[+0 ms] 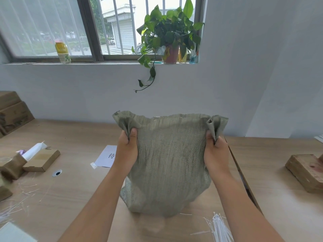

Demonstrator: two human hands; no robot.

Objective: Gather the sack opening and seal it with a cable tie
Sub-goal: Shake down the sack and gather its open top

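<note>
Head view: sack [169,161] held upright above desk [70,193], mouth up. Left hand [126,152] and right hand [215,154] each clenched on a bunched top corner, apparently spreading the opening for gathering. Ties [221,227] lie near right, untouched

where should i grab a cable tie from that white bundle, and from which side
Take one cable tie by its loose upper end, coming from the right with the right hand. The bundle lies near the table's front edge, right of the sack, its ends fanned apart there.
</note>
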